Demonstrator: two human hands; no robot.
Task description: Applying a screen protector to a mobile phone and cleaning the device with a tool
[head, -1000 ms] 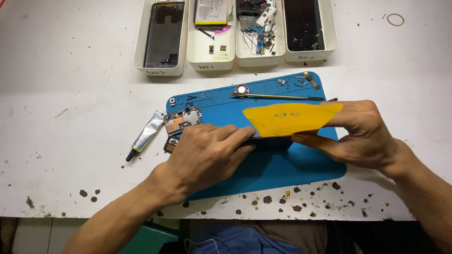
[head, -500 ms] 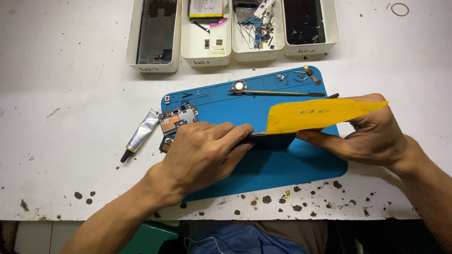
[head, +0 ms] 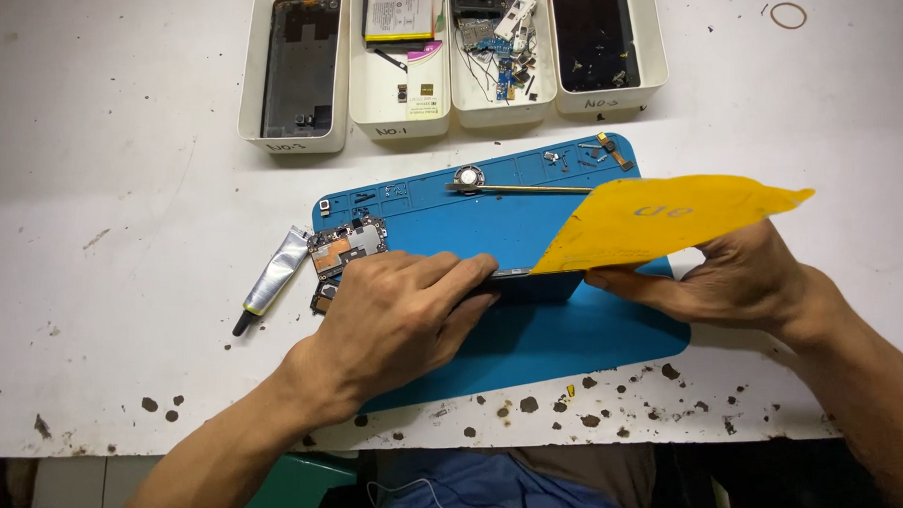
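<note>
My left hand (head: 399, 317) lies flat on a dark phone (head: 521, 279) on the blue work mat (head: 569, 338), fingers pressing its left end down. My right hand (head: 731, 279) grips a yellow film sheet (head: 663, 216) that is lifted off the phone and tilts up to the right; its lower left edge still meets the phone. Most of the phone is hidden under my left hand and the sheet.
A circuit board (head: 347, 248) and a grey glue tube (head: 271, 278) lie left of the mat. A long metal tool (head: 524, 188) and small parts sit on the mat's far strip. Several white trays (head: 251, 107) with phone parts stand behind.
The right hand has pulled the yellow sheet farther up and to the right, peeling it away from the phone. The left hand stays pressed on the phone.
</note>
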